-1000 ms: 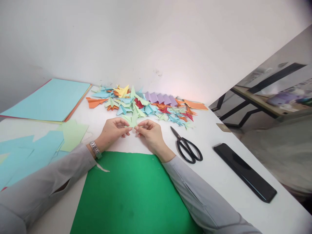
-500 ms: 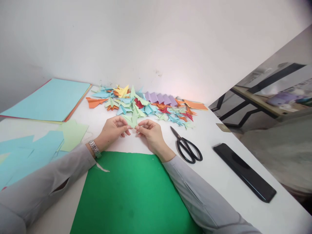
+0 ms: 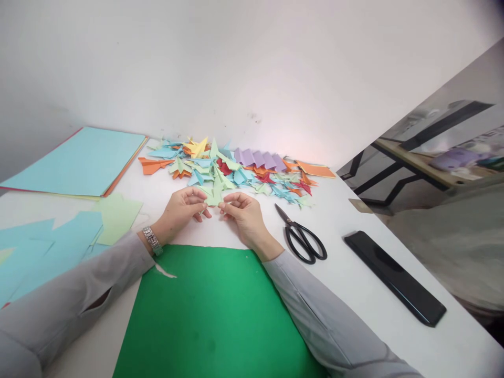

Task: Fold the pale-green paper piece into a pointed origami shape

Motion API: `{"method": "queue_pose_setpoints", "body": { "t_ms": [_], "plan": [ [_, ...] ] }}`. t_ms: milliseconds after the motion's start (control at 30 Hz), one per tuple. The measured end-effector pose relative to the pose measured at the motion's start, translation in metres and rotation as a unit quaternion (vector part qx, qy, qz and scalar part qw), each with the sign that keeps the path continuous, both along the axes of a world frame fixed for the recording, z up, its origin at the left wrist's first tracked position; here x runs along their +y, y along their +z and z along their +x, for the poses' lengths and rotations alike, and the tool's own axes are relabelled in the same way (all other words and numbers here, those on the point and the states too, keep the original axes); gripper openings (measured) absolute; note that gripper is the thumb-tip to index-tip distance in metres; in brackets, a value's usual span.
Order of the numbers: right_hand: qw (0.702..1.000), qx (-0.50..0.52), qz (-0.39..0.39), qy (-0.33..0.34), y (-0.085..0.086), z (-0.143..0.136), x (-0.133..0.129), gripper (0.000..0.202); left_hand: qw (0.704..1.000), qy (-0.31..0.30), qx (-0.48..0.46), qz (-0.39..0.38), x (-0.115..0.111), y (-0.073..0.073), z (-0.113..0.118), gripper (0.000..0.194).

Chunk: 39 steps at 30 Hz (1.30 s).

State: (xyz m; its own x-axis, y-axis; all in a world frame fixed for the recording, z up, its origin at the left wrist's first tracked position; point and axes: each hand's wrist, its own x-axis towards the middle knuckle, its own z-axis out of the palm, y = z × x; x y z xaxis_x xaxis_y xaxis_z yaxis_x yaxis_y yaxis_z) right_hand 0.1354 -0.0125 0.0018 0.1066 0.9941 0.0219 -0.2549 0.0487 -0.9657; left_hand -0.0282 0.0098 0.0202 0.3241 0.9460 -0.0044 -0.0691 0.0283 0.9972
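Observation:
A small pale green folded paper [image 3: 213, 198] stands between my hands, just in front of a pile of colourful folded paper pieces [image 3: 224, 167]. My left hand [image 3: 184, 209], with a metal watch at the wrist, pinches its left edge between thumb and fingers. From the other side, my right hand [image 3: 244, 214] grips the right edge with thumb and index finger. Both hands are above the white table, beyond the far edge of a green sheet [image 3: 220, 310]. The lower fingertips are partly hidden.
Black-handled scissors [image 3: 301, 239] lie right of my right hand, with a long black case [image 3: 394, 278] farther right. Blue sheets [image 3: 74, 163] are stacked at the back left, cut blue pieces [image 3: 66, 247] nearer. A wall [image 3: 236, 68] rises behind the pile.
My left hand has shifted very slightly left, and its fingertips are a little farther from those of my right hand. The rest looks the same.

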Motion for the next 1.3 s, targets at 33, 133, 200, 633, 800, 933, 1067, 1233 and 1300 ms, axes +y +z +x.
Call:
{"method": "queue_pose_setpoints", "body": {
  "t_ms": [33, 133, 200, 633, 800, 933, 1067, 1233, 1300],
  "plan": [
    [1.0, -0.001, 0.0, 0.001, -0.0001, 0.0, 0.0001, 0.032, 1.0, 0.002, -0.002, -0.004, -0.0001, 0.0001, 0.0002, 0.02],
    [1.0, -0.002, -0.001, 0.002, -0.0002, -0.0003, 0.0003, 0.033, 1.0, 0.011, 0.003, -0.009, -0.0008, 0.001, 0.0011, 0.019],
    [1.0, -0.001, 0.0, 0.005, -0.0003, -0.0006, 0.0, 0.034, 1.0, 0.013, 0.001, -0.009, -0.0013, 0.0016, 0.0015, 0.02],
    [0.999, -0.039, 0.009, 0.026, -0.0002, -0.0023, -0.002, 0.035, 0.999, 0.017, 0.027, 0.024, -0.0023, -0.0026, 0.003, 0.047],
    [0.999, -0.039, 0.008, 0.032, 0.0015, -0.0031, -0.0033, 0.035, 0.999, 0.022, 0.027, 0.017, -0.0018, 0.0002, 0.0024, 0.05],
    [0.999, -0.029, 0.006, 0.037, 0.0025, -0.0025, -0.0036, 0.036, 1.0, 0.011, 0.027, 0.004, -0.0019, 0.0034, 0.002, 0.052],
    [0.999, -0.016, 0.003, 0.038, 0.0018, -0.0005, -0.0034, 0.035, 1.0, -0.002, 0.023, 0.0, -0.0011, 0.0039, 0.0013, 0.052],
    [0.999, 0.009, 0.004, 0.041, 0.001, 0.001, -0.0024, 0.036, 1.0, -0.029, 0.003, -0.005, 0.0018, 0.0008, -0.0002, 0.049],
    [0.999, 0.015, 0.001, 0.041, 0.0013, 0.0013, -0.0021, 0.035, 0.999, -0.044, -0.007, -0.006, 0.0033, -0.0011, -0.001, 0.048]
  ]
}}
